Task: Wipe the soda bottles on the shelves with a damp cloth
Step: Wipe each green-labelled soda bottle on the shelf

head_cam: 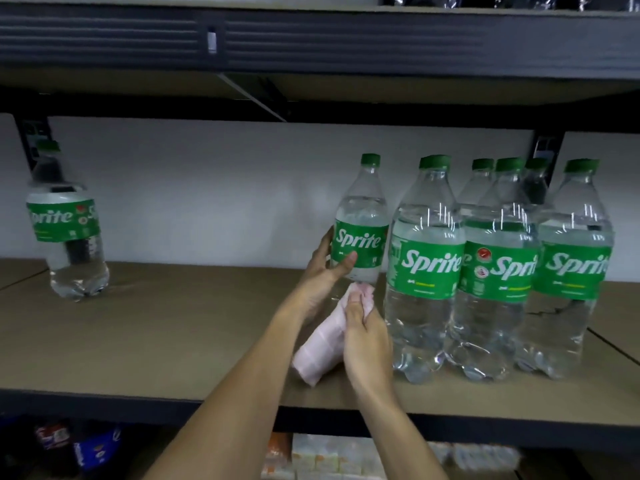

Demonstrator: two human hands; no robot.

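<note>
A clear Sprite bottle (360, 216) with a green cap and green label stands upright at the middle of the brown shelf (180, 327). My left hand (325, 275) grips it around the label. My right hand (363, 337) holds a pale pink cloth (318, 348) and presses its upper end against the bottle's lower part. The bottle's base is hidden behind my hands and the cloth.
Several more Sprite bottles (498, 271) crowd together right of the held one. A lone Sprite bottle (65, 230) stands at the far left. A dark shelf beam (311, 39) runs overhead. Soda bottles (79, 448) and packaged goods (332, 459) fill the shelf below.
</note>
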